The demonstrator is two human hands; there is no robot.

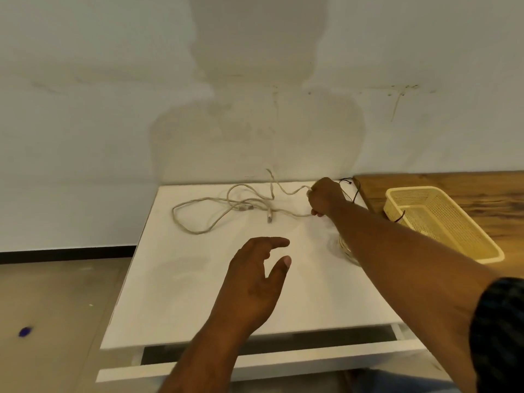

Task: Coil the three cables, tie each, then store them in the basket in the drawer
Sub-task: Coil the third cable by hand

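Note:
A loose grey network cable (pixel 209 204) sprawls across the back of the white cabinet top (pixel 184 279), its plugs lying near the middle. My right hand (pixel 326 197) reaches to the back right and grips one end of this cable. A thin black cable (pixel 354 185) trails behind that hand. Part of a pale coiled cable (pixel 344 248) shows under my right forearm. My left hand (pixel 255 279) hovers open above the cabinet top, holding nothing. A yellow plastic basket (pixel 465 236) sits on the wooden surface to the right. The drawer (pixel 255 364) below stands slightly open.
A wooden tabletop (pixel 467 191) adjoins the cabinet on the right. A white wall rises right behind the cabinet. Grey floor lies to the left with a small blue object (pixel 25 331) on it.

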